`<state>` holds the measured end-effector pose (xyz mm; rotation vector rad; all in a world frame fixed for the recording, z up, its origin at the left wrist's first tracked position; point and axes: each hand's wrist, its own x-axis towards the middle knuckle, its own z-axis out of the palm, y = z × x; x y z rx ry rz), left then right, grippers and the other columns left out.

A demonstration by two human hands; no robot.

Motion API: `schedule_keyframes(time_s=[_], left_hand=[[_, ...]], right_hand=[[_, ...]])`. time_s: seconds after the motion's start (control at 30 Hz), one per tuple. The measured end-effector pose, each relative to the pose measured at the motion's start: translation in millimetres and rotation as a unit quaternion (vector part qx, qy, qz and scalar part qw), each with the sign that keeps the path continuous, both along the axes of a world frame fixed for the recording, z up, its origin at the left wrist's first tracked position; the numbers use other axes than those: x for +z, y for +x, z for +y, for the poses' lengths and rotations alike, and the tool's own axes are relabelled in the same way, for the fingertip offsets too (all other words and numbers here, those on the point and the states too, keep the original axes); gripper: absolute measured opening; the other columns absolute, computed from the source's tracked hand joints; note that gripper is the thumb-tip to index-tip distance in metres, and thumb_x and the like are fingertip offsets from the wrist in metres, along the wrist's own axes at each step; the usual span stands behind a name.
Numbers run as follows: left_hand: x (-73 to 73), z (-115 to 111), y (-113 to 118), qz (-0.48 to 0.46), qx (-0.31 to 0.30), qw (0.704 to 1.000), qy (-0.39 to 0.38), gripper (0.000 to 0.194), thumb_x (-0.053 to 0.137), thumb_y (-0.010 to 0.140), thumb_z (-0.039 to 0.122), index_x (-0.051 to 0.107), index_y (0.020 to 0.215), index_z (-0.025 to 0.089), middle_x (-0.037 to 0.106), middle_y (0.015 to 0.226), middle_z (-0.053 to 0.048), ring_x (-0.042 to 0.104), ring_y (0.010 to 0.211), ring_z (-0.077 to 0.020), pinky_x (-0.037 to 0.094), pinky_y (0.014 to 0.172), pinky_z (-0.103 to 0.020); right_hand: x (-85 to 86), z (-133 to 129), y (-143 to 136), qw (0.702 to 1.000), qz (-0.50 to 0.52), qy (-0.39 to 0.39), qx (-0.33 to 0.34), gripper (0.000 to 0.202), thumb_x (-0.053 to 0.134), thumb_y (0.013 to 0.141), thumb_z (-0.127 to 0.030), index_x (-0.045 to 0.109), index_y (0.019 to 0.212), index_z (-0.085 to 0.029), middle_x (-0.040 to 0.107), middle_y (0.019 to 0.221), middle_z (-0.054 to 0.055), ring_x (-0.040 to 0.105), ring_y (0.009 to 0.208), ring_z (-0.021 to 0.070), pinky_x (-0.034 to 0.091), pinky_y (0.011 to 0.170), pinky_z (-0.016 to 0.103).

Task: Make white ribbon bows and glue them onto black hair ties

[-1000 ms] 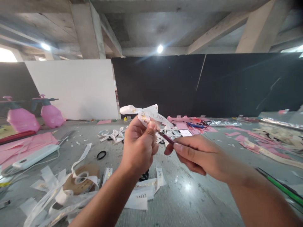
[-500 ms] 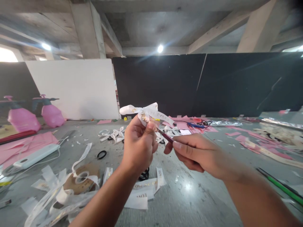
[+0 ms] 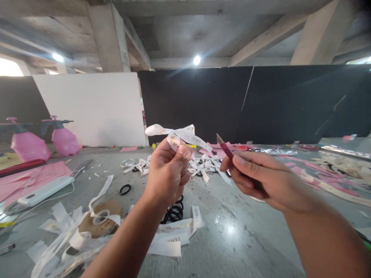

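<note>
A white ribbon bow (image 3: 188, 136) with gold and grey lettering is pinched between the thumb and fingers of my left hand (image 3: 168, 173), its loops and one tail standing out above the fist. To the right, my right hand (image 3: 257, 175) is closed round a small knife (image 3: 225, 150) with a dark red handle. The blade points up and to the left, apart from the bow. Beneath my left hand lie several black hair ties (image 3: 174, 212) and cut lengths of printed ribbon (image 3: 174, 235). Behind it is a pile of white ribbon bows (image 3: 204, 165).
A ribbon roll (image 3: 100, 218) with loose ribbon lies at the front left. One black ring (image 3: 125, 189) is apart from the others. Pink spray bottles (image 3: 65, 141) and a white power strip (image 3: 45, 191) are at the left. Pink scraps (image 3: 321, 177) cover part of the right side.
My right hand has drawn the knife away to the right, and its blade now tilts upward, clear of the ribbon. My left hand still pinches the bow in nearly the same place.
</note>
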<state>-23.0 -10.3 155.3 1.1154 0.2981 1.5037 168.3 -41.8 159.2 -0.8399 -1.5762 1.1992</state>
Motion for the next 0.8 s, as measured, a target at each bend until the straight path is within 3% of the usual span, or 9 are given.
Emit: schedule_keyframes(time_s=[0.13, 0.33, 0.57, 0.8], left_hand=[[-1.2, 0, 1, 0.012, 0.021, 1.000, 0.016, 0.017, 0.070, 0.082, 0.018, 0.056, 0.072, 0.017, 0.054, 0.065, 0.005, 0.025, 0.037, 0.0011, 0.019, 0.032, -0.013], [-6.8, -5, 9, 0.019, -0.003, 1.000, 0.006, 0.016, 0.070, 0.083, 0.024, 0.058, 0.075, 0.017, 0.054, 0.067, 0.004, 0.033, 0.041, -0.0008, 0.028, 0.036, -0.014], [-15.3, -7, 15, 0.018, -0.030, 0.999, -0.021, 0.016, 0.068, 0.086, 0.025, 0.058, 0.076, 0.018, 0.059, 0.074, 0.002, 0.042, 0.048, -0.0030, 0.032, 0.044, -0.016], [-11.7, -7, 16, -0.013, -0.099, 0.993, -0.059, 0.017, 0.069, 0.083, 0.022, 0.057, 0.073, 0.017, 0.057, 0.072, 0.003, 0.038, 0.048, -0.0032, 0.031, 0.046, -0.017]], right_hand=[[-6.2, 0, -18, 0.995, 0.005, 0.077, -0.061, 0.029, 0.060, 0.091, -0.048, 0.059, 0.085, -0.019, 0.032, 0.054, -0.008, 0.025, 0.042, 0.0058, 0.015, 0.036, 0.023], [-21.5, -1, -49, 0.984, -0.053, 0.106, -0.135, 0.033, 0.069, 0.084, -0.047, 0.065, 0.103, -0.021, 0.036, 0.056, -0.008, 0.031, 0.047, 0.0074, 0.022, 0.040, 0.022], [-28.1, -3, -62, 0.964, -0.040, 0.141, -0.223, 0.022, 0.072, 0.081, -0.039, 0.067, 0.075, -0.018, 0.034, 0.051, -0.008, 0.029, 0.046, 0.0079, 0.022, 0.042, 0.025], [-27.0, -8, -62, 0.964, -0.040, 0.153, -0.214, 0.029, 0.061, 0.090, -0.042, 0.060, 0.072, -0.019, 0.035, 0.050, -0.007, 0.029, 0.044, 0.0080, 0.021, 0.041, 0.025]])
